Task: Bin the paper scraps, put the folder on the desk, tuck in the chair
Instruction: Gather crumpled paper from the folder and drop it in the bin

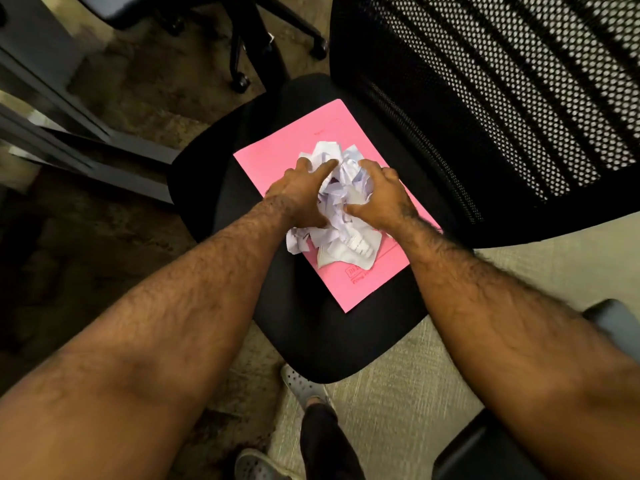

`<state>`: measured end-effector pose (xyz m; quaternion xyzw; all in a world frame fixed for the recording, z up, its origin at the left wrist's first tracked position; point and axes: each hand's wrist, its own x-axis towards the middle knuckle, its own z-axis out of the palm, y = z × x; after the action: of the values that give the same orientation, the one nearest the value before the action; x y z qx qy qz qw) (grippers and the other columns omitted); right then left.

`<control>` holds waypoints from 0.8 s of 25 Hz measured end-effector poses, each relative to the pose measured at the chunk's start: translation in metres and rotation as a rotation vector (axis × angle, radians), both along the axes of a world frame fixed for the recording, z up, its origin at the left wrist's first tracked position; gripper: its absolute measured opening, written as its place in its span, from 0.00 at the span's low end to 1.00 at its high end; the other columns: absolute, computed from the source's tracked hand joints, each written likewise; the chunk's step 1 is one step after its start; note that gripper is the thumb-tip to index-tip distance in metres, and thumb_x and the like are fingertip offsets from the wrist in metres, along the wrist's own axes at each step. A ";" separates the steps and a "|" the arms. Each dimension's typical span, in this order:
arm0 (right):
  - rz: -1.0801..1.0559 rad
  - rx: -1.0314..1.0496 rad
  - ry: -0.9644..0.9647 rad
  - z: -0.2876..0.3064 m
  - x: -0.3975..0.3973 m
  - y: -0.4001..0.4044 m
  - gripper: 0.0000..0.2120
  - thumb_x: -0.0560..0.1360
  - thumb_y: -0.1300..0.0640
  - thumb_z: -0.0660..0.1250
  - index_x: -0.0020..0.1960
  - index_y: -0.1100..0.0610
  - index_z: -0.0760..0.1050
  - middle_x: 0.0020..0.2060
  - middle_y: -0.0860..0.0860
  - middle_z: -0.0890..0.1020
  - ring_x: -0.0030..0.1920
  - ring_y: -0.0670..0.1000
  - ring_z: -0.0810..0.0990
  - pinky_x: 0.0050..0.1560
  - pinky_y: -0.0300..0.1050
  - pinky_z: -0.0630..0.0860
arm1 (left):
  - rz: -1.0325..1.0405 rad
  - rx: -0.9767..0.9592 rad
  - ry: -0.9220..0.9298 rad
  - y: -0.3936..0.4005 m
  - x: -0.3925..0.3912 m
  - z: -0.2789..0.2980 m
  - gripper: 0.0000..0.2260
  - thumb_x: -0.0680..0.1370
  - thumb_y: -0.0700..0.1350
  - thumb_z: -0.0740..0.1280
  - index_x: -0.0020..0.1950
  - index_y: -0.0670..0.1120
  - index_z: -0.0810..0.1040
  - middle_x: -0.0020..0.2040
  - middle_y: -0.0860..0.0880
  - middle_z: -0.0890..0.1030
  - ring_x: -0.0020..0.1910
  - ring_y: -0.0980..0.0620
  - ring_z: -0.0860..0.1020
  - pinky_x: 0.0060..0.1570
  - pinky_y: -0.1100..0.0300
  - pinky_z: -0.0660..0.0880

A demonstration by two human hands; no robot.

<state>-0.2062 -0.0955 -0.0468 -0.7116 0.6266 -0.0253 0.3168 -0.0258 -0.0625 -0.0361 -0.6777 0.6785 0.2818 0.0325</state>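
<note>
A pink folder (273, 147) lies flat on the black seat of an office chair (311, 334). A heap of crumpled white paper scraps (341, 237) sits on the folder's middle. My left hand (298, 192) presses against the heap's left side, fingers curled over the paper. On the heap's right side my right hand (381, 195) cups the scraps, thumb toward the centre. Both hands squeeze the pile between them. The chair's mesh backrest (502, 98) rises at the right.
Dark desk legs and panels (86, 147) stand at the left. Another chair's wheeled base (242, 77) is at the top. My feet in grey clogs (304, 386) stand on the floor below the seat. A dark object (616, 323) is at the right edge.
</note>
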 end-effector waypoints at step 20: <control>-0.118 -0.180 0.087 0.019 0.006 -0.019 0.08 0.75 0.61 0.68 0.54 0.57 0.80 0.47 0.56 0.81 0.45 0.55 0.80 0.38 0.40 0.73 | 0.204 -0.146 0.216 0.005 -0.008 0.009 0.12 0.73 0.42 0.70 0.56 0.45 0.82 0.53 0.46 0.84 0.50 0.47 0.80 0.45 0.61 0.73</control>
<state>-0.2004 -0.1142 -0.0275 -0.6993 0.6759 -0.0692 0.2221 -0.0340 -0.0573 -0.0271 -0.7095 0.6241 0.3048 -0.1187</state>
